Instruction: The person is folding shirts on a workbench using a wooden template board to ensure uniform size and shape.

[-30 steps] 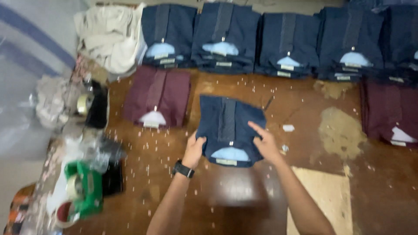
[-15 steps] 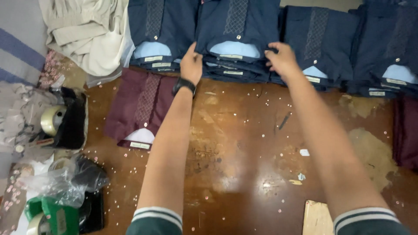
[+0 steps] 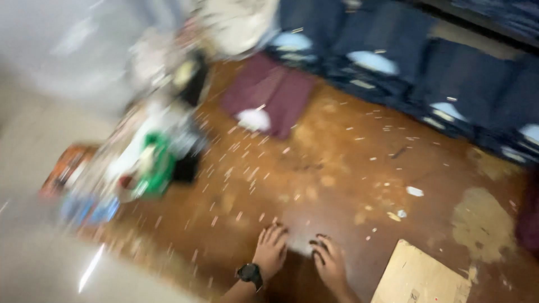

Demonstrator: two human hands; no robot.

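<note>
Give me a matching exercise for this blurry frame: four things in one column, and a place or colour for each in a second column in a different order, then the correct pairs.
Things:
1. folded maroon shirt
2. cardboard piece
3. black wristwatch
4. green item

Places or colours:
A. on the left hand's wrist
B. lower right on the table, right of the right hand
C. in the clutter at the table's left edge
D. in front of the row of navy shirts

Pairs: 1-D, 2-B, 3-A, 4-C
</note>
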